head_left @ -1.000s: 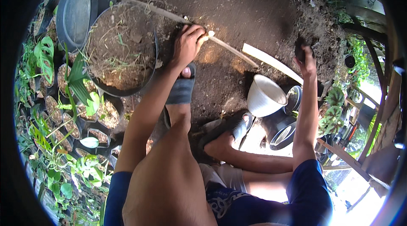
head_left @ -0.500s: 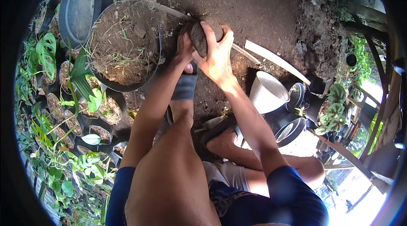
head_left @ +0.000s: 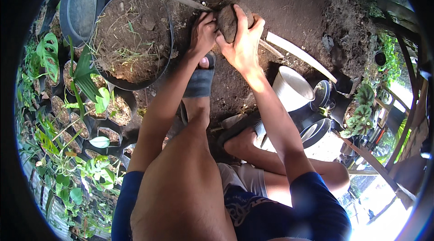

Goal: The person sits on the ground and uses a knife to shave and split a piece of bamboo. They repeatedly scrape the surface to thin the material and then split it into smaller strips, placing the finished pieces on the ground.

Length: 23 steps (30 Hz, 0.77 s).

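Note:
A rounded, dark brown stone (head_left: 227, 23) is in my right hand (head_left: 244, 44), whose fingers and thumb wrap round its right and near sides. Just left of the stone, my left hand (head_left: 203, 35) has its fingers curled over beside the long wooden stick (head_left: 181, 0). What those fingers hold, if anything, is hidden. The stick lies across the dark soil, passing behind both hands. Below my left hand is my foot in a dark sandal (head_left: 198, 82).
At left stands a large black pot of soil (head_left: 135, 37) with dry grass, beside an empty dark basin (head_left: 79, 10). Many small potted plants (head_left: 108, 137) fill the left edge. On the right are a pale curved strip (head_left: 300, 55), a white pot (head_left: 291, 88) and black pots (head_left: 316, 130).
The stone and my right hand have shifted up and right in view. My left hand, blurred before against the stone's left side, now shows its curled fingers more clearly.

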### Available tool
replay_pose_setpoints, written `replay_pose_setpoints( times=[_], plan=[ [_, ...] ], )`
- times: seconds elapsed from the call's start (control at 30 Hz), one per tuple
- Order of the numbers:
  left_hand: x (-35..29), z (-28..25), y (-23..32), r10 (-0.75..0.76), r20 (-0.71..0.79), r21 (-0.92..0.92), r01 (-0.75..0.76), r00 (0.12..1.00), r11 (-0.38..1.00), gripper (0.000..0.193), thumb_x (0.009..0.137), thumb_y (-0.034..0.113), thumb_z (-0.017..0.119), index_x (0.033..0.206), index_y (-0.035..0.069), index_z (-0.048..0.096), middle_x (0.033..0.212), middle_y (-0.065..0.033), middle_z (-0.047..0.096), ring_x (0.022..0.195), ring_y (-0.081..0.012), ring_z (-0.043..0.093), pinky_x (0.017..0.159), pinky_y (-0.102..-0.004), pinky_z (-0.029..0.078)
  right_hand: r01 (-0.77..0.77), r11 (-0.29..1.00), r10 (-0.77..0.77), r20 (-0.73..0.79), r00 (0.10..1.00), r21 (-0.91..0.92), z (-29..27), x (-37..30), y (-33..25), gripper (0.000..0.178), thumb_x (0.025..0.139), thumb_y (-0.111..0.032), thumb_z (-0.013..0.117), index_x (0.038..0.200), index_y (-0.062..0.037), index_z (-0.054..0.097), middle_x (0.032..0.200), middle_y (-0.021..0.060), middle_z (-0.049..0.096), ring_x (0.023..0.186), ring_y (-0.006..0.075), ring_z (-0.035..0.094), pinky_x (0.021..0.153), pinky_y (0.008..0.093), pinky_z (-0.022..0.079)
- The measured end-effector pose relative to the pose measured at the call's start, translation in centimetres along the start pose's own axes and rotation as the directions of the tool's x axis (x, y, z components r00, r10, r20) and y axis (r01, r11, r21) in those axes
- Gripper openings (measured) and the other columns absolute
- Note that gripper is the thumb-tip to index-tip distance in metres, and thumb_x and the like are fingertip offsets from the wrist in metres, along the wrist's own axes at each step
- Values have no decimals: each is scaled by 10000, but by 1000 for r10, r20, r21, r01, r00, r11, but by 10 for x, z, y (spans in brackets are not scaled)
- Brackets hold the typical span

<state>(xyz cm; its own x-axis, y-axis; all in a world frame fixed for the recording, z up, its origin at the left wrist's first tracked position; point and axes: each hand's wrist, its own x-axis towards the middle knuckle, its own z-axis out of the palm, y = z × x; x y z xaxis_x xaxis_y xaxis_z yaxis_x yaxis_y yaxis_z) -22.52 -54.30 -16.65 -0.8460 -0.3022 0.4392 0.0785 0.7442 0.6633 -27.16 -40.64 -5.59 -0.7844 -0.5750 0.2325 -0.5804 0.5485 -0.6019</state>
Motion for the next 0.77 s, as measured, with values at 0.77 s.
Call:
replay_pose_setpoints(
  times=[0.77],
  plan=[
    [-4,6,-10,-31,91,-7,32,995,999,310,796,77,673,1092,68,767,1210,-131,730,1084,-358,664,972,-416,555,42,997,-23,-262,965,67,-2,-3,-27,958,750,-103,835,1577,-116,353,1332,332,344,1260,485,390,1082,605,404]
  ],
)
